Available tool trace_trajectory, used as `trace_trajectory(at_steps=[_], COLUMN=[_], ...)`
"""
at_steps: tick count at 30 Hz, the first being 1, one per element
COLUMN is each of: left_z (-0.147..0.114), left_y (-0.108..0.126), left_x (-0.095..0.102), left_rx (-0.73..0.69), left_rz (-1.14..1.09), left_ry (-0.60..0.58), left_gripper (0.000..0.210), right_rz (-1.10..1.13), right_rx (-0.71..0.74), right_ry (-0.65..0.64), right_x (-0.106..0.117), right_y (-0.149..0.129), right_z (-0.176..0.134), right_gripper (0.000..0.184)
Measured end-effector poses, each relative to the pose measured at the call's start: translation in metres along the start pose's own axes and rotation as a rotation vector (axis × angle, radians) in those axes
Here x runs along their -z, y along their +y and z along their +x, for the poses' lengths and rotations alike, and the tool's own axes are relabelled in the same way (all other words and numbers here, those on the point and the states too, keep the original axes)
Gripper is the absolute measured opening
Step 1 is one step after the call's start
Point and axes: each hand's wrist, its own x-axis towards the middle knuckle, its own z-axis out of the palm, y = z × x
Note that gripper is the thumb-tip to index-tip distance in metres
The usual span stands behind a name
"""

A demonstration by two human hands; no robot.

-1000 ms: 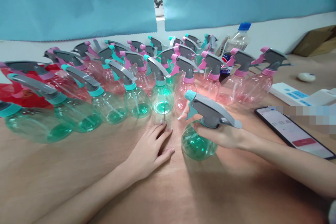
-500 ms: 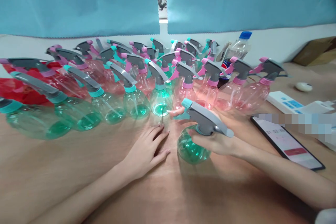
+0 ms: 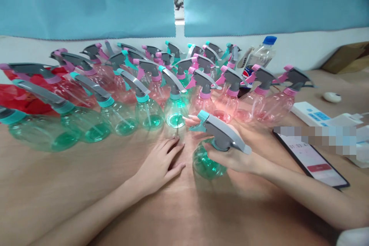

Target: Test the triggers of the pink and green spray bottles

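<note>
Green see-through plastic is gripped by the right hand (image 3: 232,158): a spray bottle (image 3: 209,164) is held just right of centre above or on the tabletop (image 3: 161,221); whether its base is touching the wood cannot be told. The neck is wrapped from the near side, with the thumb (image 3: 216,154) laid across the shoulder of the bottle. By this grip, it seems, the body is steadied while the index finger (image 3: 190,119) is left free beside the aqua trigger (image 3: 197,127); whether the trigger is being pressed cannot be made out. The nozzle (image 3: 203,115) is turned away and to the left.

Nothing is held by the left hand (image 3: 157,165), which is laid palm down just beside the spray bottle, its fingers slightly spread, probably as a rest. The two hands are kept apart.

Behind them, green bottles (image 3: 150,117) are lined up at the front left and pink bottles (image 3: 227,108) at the front right, perhaps sorted by colour, though the colours are mixed in the rows behind. A phone (image 3: 319,163) is laid flat at the right, face up, presumably so that its screen can be read. Beyond the rows, a blue-capped drink bottle (image 3: 263,54) is stood near the wall.
</note>
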Motion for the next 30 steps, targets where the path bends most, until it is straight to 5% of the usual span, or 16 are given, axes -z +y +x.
trace_trajectory(at_steps=[30], left_z=[0.0015], left_y=[0.001], left_x=[-0.0001], left_rx=[-0.011], left_rz=[0.001], left_ry=[-0.014], left_gripper=[0.047], right_rz=[-0.005], right_rx=[0.022], right_ry=[0.014], right_x=[-0.0005], right_y=[0.0059], right_z=[-0.0025], right_gripper=[0.054])
